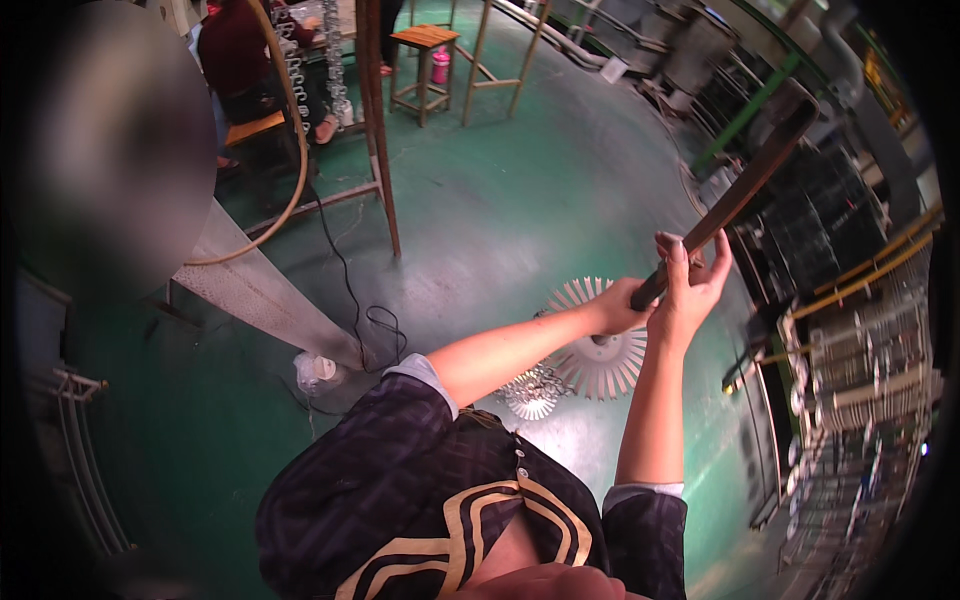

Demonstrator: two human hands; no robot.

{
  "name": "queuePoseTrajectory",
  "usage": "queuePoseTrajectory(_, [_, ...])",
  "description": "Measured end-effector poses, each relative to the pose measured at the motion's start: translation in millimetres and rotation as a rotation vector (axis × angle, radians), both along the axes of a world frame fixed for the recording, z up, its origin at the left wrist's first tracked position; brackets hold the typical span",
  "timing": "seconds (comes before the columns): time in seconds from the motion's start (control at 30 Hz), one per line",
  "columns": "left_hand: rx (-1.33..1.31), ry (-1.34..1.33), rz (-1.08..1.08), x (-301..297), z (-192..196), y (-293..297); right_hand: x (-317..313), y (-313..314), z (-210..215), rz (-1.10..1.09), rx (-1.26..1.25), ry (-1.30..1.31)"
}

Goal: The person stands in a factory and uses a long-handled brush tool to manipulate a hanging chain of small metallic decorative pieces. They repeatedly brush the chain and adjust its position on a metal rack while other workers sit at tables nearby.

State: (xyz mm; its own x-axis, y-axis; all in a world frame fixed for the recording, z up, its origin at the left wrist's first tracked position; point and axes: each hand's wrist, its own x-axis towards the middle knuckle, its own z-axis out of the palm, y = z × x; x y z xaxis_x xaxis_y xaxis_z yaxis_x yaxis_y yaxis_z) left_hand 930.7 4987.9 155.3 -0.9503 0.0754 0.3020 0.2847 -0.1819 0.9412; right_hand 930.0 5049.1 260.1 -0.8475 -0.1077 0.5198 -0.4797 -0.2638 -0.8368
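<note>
Head view, looking down. Both bare forearms rise from the lower edge and converge on a long, dark brown, flat bar [735,195] that runs diagonally from the hands up toward the upper right. The left hand [620,305], arm nearly straight and reaching across the body from the rolled dark checked sleeve [400,420], is wrapped closed around the bar's lower end. The right hand [690,290], forearm close to vertical and wrist bent back, grips the bar just above the left hand, its fingers [668,245] curled over the upper face and the thumb on the far side. The two hands touch or nearly touch.

Below the hands, on the green painted floor [520,200], lies a round, white metal piece with radiating fins [600,350], and just beside it a smaller shiny finned disc [535,392]. A black cable [345,280] trails across the floor to the left, near a slanted grey metal beam [255,290]. Racks of stacked metal parts [860,340] line the right side. A wooden stool [425,50] stands far off at top
</note>
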Motion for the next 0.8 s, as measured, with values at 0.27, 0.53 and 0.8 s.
queuePoseTrajectory(0.27, [0.089, 0.275, 0.205, -112.2, -9.0, -73.5, -106.1, -102.0, -15.2, -0.133, -0.041, 0.02])
queuePoseTrajectory(0.53, [-0.183, 0.088, 0.364, -196.1, -8.8, -169.6, -201.5, -186.8, -21.3, -0.064, -0.079, 0.027])
queuePoseTrajectory(0.8, [-0.594, 0.177, 0.635, -204.8, 8.7, -303.6, -276.1, -271.2, -28.2, 0.149, -0.127, -0.066])
